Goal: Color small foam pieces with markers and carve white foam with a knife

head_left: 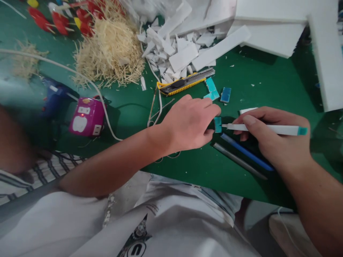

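Observation:
My left hand [191, 123] is closed, its fingertips pinching a small teal block [218, 125] just over the green table. A slim white marker with a teal end [281, 130] is gripped in my right hand [281, 141]; its tip touches or nearly touches the block. Beyond my left fingers lie teal pieces [211, 89] and a small blue block [225, 95]. A blue stick-like piece [246, 152] and a dark grey one [238, 160] lie side by side below the marker. A small white piece [248, 110] is partly hidden behind my right hand.
A yellow utility knife [186, 82] lies beyond my left hand, before white foam scraps [183, 57]. Large foam sheets [268, 35] stand behind. Leftward are straw shreds [109, 46], a pink power adapter [88, 117], a blue glue gun [55, 94] and a white cord [91, 84].

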